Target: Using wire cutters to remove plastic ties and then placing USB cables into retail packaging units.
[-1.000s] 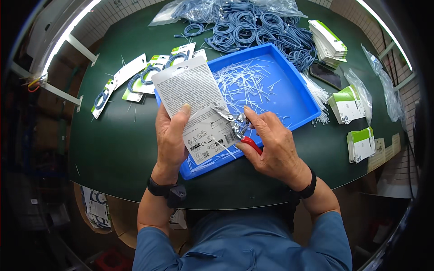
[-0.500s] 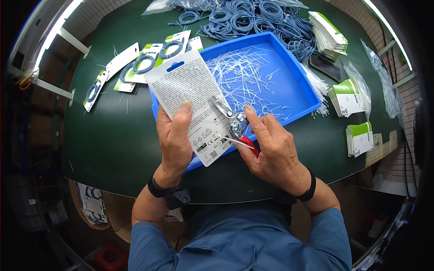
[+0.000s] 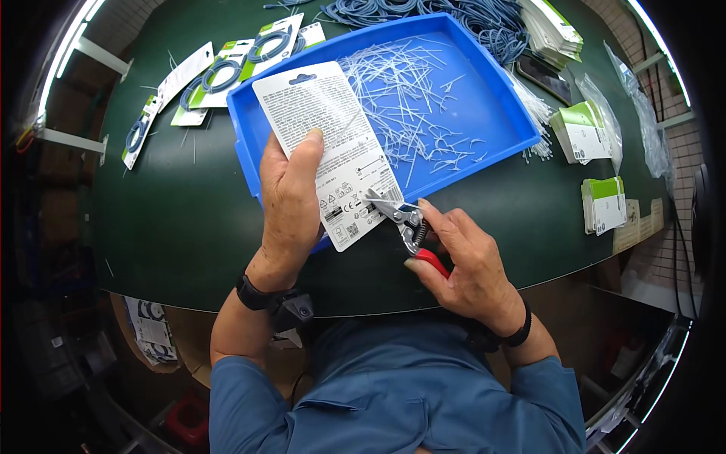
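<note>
One printed card [image 3: 325,129] was held in the left hand [image 3: 291,193]; the right hand [image 3: 470,268] gripped red-handled cutters [image 3: 410,218], lower over the card than before, near the frame's middle.

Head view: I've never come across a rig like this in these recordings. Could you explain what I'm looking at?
There is no machine here; a person works bare-handed. A wide fisheye camera worn on the head looks down, bending straight edges. The left hand holds a flat white card with dark print. The right hand holds red-handled metal cutters, their blades overlapping the card's lower right edge in this view. Beyond, on the dark green tabletop, sits a shallow blue tray with thin white strips in it. Blue-grey cables are heaped at the far side, white-and-green cards carrying coiled cables lie to the left, and stacked white-and-green cards to the right.
</note>
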The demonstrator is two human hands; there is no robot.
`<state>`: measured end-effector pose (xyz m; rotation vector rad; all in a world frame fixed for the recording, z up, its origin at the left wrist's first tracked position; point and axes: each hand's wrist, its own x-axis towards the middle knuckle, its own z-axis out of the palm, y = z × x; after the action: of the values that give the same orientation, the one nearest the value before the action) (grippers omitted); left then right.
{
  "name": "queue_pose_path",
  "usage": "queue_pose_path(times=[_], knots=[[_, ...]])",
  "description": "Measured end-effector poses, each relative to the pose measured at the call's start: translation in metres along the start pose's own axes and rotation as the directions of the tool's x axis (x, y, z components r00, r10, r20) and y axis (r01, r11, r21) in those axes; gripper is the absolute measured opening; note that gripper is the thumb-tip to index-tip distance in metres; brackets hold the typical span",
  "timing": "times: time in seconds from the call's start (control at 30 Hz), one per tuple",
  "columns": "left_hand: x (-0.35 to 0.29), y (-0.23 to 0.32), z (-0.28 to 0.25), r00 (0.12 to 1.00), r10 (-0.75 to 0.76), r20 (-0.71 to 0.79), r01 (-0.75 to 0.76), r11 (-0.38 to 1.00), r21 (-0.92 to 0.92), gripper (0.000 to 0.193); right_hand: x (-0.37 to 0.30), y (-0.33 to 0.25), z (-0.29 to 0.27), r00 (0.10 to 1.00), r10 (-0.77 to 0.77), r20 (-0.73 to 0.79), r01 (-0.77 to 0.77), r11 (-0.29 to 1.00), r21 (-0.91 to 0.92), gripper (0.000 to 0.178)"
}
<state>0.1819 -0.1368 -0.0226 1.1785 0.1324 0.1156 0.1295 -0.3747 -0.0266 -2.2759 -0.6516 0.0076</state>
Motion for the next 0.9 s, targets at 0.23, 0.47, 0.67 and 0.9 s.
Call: queue_pose_path(times=[0.23,0.47,0.67,0.9], knots=[[0.0,0.003,-0.001,0.999,0.025,-0.022,-0.026,0.999,-0.035,0.038,0.001,-0.003,0.002,0.999,-0.034,0.01,0.033,0.996,0.08,0.075],[-0.002,0.004,0.0,0.997,0.058,-0.056,-0.061,0.996,-0.061,0.039,0.009,-0.006,0.005,0.996,-0.084,-0.035,0.083,0.996,-0.017,0.075],[-0.004,0.005,-0.002,0.996,0.053,-0.078,-0.059,0.995,-0.082,0.039,0.007,-0.008,0.01,0.996,-0.073,-0.041,0.074,0.997,0.029,0.075],[-0.003,0.002,0.001,0.997,0.082,-0.011,-0.083,0.996,-0.016,0.042,0.005,-0.001,0.016,0.997,-0.063,-0.053,0.067,0.994,0.084,0.076]])
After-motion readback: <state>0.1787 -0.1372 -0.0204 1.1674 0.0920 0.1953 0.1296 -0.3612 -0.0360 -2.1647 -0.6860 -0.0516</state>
